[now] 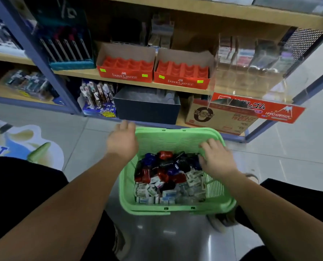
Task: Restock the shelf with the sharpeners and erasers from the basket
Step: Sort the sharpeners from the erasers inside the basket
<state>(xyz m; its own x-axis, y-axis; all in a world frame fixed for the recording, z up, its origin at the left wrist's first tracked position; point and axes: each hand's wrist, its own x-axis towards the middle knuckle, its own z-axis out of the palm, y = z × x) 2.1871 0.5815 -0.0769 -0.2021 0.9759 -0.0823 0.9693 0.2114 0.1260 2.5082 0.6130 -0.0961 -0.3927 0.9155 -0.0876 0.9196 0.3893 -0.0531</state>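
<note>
Sharpeners (164, 166) and boxed erasers (157, 194) lie loose in the basket (175, 209), likely light and rigid, best pinched by their sides; left hand (122, 142) and right hand (216, 159) hover there, fingers spread, empty.

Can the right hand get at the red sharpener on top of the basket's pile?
Probably yes: the right hand is open over the basket, the red sharpener lies uncovered on top, and nothing stands between them.

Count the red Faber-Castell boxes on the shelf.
2. The left box stands on the wooden shelf, beside the teal pen display; the right box stands directly next to it, toward the clear acrylic stand. Others may be hidden in the dark behind.
</note>
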